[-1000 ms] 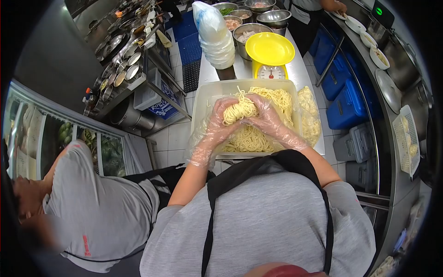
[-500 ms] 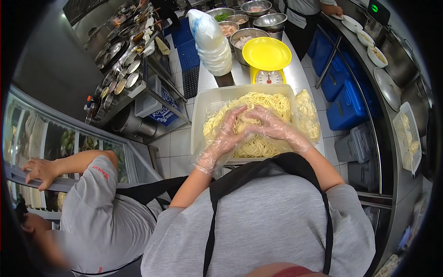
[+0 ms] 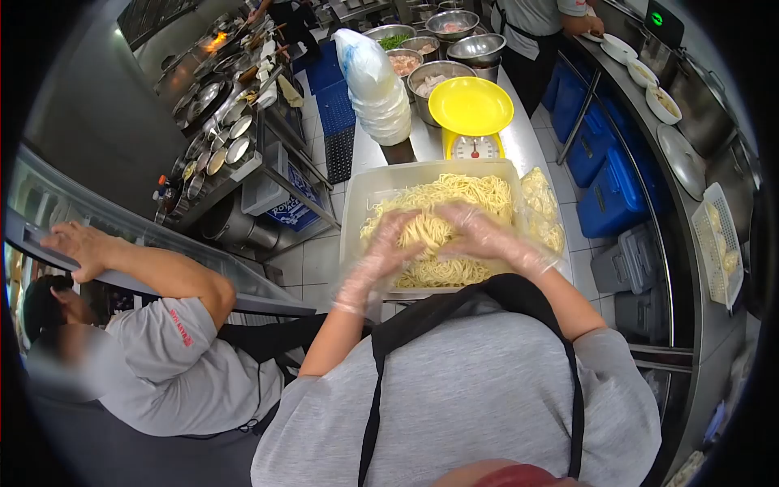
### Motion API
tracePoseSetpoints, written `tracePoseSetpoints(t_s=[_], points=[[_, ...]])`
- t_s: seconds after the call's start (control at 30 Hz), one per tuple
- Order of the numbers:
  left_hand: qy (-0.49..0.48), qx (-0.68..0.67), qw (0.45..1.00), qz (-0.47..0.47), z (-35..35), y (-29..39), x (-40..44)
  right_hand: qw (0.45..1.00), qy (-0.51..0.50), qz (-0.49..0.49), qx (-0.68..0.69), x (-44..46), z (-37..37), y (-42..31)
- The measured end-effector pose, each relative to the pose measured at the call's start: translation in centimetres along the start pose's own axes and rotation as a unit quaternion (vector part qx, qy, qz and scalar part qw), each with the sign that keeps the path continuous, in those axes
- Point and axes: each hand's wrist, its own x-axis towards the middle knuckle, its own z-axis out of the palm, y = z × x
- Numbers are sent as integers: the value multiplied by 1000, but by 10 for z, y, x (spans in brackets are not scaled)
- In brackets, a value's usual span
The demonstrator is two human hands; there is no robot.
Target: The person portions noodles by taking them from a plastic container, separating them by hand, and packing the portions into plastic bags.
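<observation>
A pale plastic tub of yellow noodles sits on the steel table in front of me. My left hand and my right hand, both in clear plastic gloves, are over the tub. Between them they cup a clump of noodles, fingers curved round it from either side. Motion smears both hands a little. Just behind the tub stands a yellow kitchen scale with a round yellow pan on top. Bagged noodles lie against the tub's right side.
A bag-wrapped stack of containers rises behind the tub, near metal bowls of ingredients. At left, a co-worker grips a chiller's sliding lid. Another person stands beyond the table. Blue bins line the right side.
My hands have parted slightly, and the clump between them shows more. The co-worker at left has shifted, and the chiller lid has moved with their hand. A flame now shows at the far stove.
</observation>
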Motion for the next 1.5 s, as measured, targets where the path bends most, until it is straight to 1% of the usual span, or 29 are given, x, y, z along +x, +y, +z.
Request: tracePoseSetpoints(t_s=[0.03,0.07,0.1,0.17,0.2,0.27,0.3,0.33,0.37,0.4,0.43,0.47,0.5,0.57,0.6,0.63,0.7,0.77,0.83,0.87,0.93,0.97,1.03,1.07,1.17,1.2,1.37,1.43,1.5], points=[[3,1,1000,1,13,-14,0,996,-52,-2,-68,-2,3,-3],[49,-26,998,-8,23,-15,1,999,-1,-28,-45,-2,23,15],[95,-52,994,-18,24,-8,2,998,-1,-33,-47,-2,27,15],[107,-85,990,-40,13,-3,8,991,99,-91,11,3,24,7],[110,-128,986,-20,4,-2,11,990,103,-100,8,7,17,0],[117,-170,979,3,-21,13,17,985,101,-59,124,10,-5,-17],[96,-182,978,-40,-42,33,16,986,99,-63,121,13,-12,-19],[76,-194,974,-83,-54,43,16,992,94,-34,80,14,-19,-18],[81,-195,974,-86,-53,40,16,995,88,-5,40,14,-24,-15],[17,-37,992,-117,-52,35,15,997,66,-10,25,15,-18,0],[-47,124,980,-147,-54,31,14,998,61,-18,24,16,-22,14],[-126,140,964,-185,-64,42,13,993,-73,-17,-88,18,-40,4],[-119,141,964,-189,-63,42,11,959,-202,-15,-200,23,-57,-8],[-137,163,964,-160,-54,47,7,965,-184,3,-189,39,-82,-30],[-134,172,970,-111,-43,37,8,968,-175,-20,-179,50,-94,-39],[-132,172,970,-113,-28,32,7,971,-167,-41,-169,59,-104,-49],[-78,158,984,-33,-1,32,3,969,-155,-41,-186,78,-118,-72],[-57,150,986,-31,12,28,-3,968,-143,-41,-204,94,-125,-90],[-37,142,989,-30,16,20,-4,981,-55,-7,-186,107,-128,-100],[-31,113,993,-29,15,16,-3,981,-57,-9,-188,118,-128,-97],[-25,83,996,-30,18,9,-6,980,22,25,-196,139,-121,-87],[-16,77,997,-8,19,7,-6,980,21,24,-196,141,-117,-87],[-5,74,997,17,19,4,-4,979,103,-5,-178,145,-113,-90],[-4,64,998,17,17,6,-3,969,125,13,-213,157,-109,-84],[-7,57,998,9,18,7,-5,955,143,31,-257,192,-102,-56],[-6,62,998,1,19,8,-4,940,198,-13,-278,199,-95,-48],[1,53,999,12,18,6,-4,942,176,-85,-272,207,-116,-48],[-2,52,999,11,17,6,-3,918,240,-168,-265,222,-125,-38],[2,52,999,15,17,6,-3,909,275,-165,-265,220,-134,-49]])
